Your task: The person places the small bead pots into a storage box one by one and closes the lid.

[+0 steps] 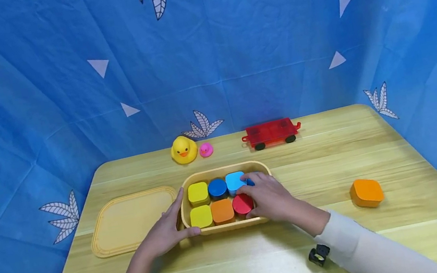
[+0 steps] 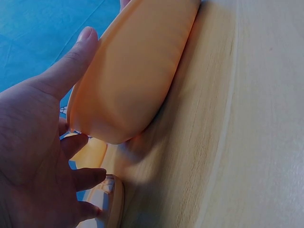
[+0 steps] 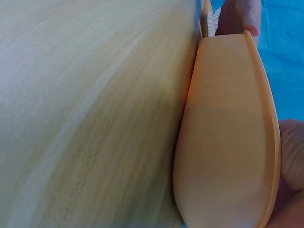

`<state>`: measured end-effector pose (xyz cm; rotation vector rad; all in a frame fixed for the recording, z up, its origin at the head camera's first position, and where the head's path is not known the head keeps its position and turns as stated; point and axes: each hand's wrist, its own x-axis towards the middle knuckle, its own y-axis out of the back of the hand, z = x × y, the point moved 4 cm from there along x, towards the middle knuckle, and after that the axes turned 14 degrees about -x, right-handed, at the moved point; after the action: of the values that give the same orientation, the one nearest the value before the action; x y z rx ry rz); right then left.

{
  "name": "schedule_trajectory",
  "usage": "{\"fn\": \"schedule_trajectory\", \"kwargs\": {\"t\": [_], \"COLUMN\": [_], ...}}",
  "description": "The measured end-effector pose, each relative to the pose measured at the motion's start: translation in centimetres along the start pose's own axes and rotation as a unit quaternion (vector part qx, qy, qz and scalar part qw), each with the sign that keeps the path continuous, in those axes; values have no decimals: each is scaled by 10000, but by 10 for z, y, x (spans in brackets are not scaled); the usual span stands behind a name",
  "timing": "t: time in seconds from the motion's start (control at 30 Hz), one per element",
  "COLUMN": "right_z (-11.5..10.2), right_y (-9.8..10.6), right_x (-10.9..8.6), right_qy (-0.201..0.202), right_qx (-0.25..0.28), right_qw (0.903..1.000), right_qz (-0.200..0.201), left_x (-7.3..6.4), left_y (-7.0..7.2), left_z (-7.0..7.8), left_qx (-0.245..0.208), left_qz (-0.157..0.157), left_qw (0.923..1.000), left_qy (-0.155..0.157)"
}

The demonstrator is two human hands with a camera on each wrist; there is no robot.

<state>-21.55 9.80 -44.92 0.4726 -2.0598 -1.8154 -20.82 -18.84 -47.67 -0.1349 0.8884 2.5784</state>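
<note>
A pale yellow-orange bin [image 1: 234, 225] on the table holds colored blocks in two rows. My left hand [image 1: 164, 231] lies at the bin's left end, thumb along the front rim and fingers extended beside the end wall. My right hand [image 1: 270, 195] reaches in from the right. Its thumb and index finger pinch a round red block [image 1: 242, 204], while other fingers lie by a light blue block [image 1: 235, 182]. Yellow blocks [image 1: 197, 193], a dark blue round block [image 1: 217, 188] and an orange block [image 1: 222, 211] sit to the left. The right hand hides the bin's right end.
A flat lid [image 1: 134, 222] lies left of the bin. Behind stand a yellow duck [image 1: 184, 150], a small pink duck [image 1: 206, 150] and a red wheeled wagon [image 1: 271, 133]. Another orange block [image 1: 366, 193] sits at the right. Blue cloth [image 1: 256, 51] hangs around the table.
</note>
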Motion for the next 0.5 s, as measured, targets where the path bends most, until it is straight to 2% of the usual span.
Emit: {"fn": "schedule_trajectory", "kwargs": {"t": [0.3,0.5], "right_z": [1,8], "right_y": [5,10], "right_x": [-3,-11], "right_qy": [236,385], "right_qx": [314,867], "right_qw": [9988,9951], "right_qz": [277,289], "left_x": [0,0], "left_y": [0,0], "left_z": [0,0], "left_qx": [-26,-17], "left_qz": [20,5], "left_qw": [10000,10000], "left_qy": [-23,18]}}
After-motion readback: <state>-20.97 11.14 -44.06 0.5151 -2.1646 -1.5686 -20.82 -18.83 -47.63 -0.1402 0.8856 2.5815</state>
